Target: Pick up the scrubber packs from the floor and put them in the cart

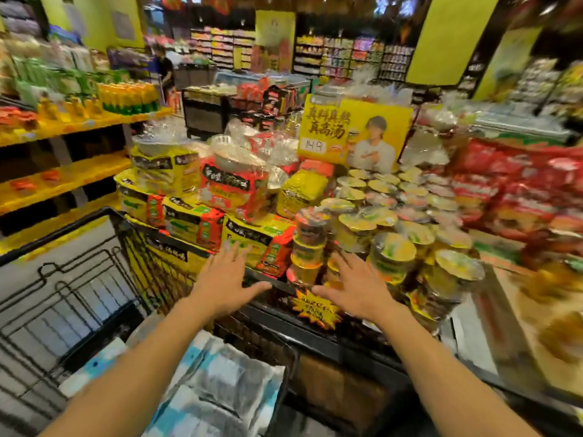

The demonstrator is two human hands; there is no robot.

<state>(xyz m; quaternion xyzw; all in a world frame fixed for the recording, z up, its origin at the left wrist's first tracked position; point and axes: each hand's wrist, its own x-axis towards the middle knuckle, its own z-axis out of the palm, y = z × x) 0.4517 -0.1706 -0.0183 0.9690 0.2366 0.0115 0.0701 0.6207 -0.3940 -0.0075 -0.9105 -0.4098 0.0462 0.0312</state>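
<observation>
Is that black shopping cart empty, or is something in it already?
Not empty: the cart holds blue, white and grey packs under the forearms.

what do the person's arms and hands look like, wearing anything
Both forearms are bare as far as the frame shows: no sleeves, gloves or watch in view. The left hand and right hand carry no visible rings or bands, though the picture is blurred, so small items could be missed.

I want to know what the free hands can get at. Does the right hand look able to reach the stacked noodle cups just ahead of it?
Probably yes: the right hand is open, holds nothing, and hovers right beside the noodle cups, with nothing between them.
</observation>
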